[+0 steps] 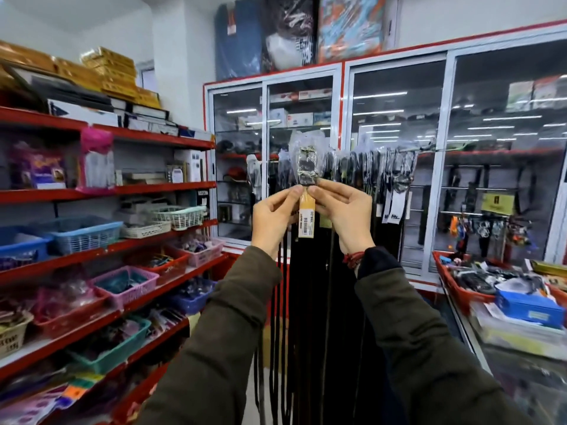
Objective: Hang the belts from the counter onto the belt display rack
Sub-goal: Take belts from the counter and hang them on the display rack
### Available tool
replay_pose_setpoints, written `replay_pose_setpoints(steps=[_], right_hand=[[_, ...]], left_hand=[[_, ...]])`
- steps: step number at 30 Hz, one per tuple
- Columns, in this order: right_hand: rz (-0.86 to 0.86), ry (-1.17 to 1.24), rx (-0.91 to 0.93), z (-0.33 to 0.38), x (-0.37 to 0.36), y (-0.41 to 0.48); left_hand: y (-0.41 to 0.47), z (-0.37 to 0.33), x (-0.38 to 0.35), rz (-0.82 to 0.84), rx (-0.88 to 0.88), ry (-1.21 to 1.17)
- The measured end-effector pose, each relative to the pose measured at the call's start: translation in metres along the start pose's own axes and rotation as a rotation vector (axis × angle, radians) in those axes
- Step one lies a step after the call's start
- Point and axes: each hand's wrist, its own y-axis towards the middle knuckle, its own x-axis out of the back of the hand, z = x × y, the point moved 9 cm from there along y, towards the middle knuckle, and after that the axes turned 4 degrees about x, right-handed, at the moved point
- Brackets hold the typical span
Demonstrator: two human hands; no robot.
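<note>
- Two hands were raised together in front of the belt display rack (368, 154), and both pinched the same belt (306, 302) just under its buckle (306, 167).
- Her left hand (274, 214) had thumb and forefinger closed on the strap's left edge; the right hand (345, 214) gripped the right edge the same way, other fingers loosely curled.
- That buckle sat upright in a clear plastic wrap, and a tan price tag (306, 217) hung between the hands.
- Its black strap dropped straight down between the two dark sleeves.
- Behind it, many black belts already hung in a row along the rack's rail.
- Red shelves (107, 191) with baskets stood at the left; a glass counter (521, 348) lay at the right.
</note>
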Motion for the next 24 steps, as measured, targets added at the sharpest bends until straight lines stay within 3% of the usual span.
replay_pose_setpoints(steps=[11,24], right_hand=[[-0.052,-0.021,-0.015,0.008,-0.029,0.031],[-0.106,-0.109,-0.080,-0.015,-0.012,0.035]], left_hand=[[0.029,-0.029,0.015,-0.118,0.037,-0.126],[0.036,0.004,0.010,-0.094,0.169,-0.111]])
